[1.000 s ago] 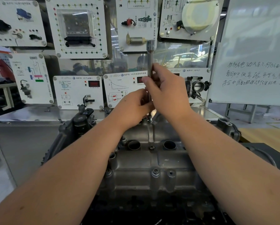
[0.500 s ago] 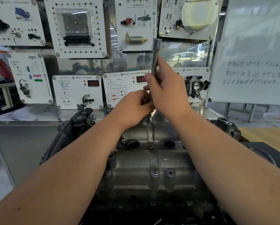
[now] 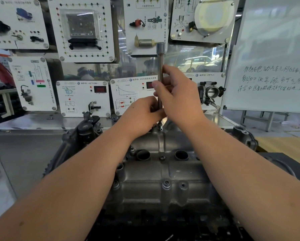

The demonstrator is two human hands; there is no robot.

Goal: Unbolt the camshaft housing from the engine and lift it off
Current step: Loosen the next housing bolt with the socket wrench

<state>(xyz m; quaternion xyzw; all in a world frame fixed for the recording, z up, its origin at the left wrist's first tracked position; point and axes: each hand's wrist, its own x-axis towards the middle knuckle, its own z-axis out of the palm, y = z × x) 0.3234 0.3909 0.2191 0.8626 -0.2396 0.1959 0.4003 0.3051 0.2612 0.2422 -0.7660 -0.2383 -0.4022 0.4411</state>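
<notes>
Grey cast camshaft housing (image 3: 161,173) sits nearest, on the engine, between both forearms. Bolt (image 3: 166,184) seated at its near edge. Further back, left hand (image 3: 142,115) curls round lower socket extension (image 3: 160,66); right hand (image 3: 178,94) pinches shaft higher. Tool upright on far bolt. Behind: training panels (image 3: 84,98), whiteboard (image 3: 274,54).

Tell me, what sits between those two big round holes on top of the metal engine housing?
In the head view, a small bolt sits between the left hole and right hole of the housing.
</notes>
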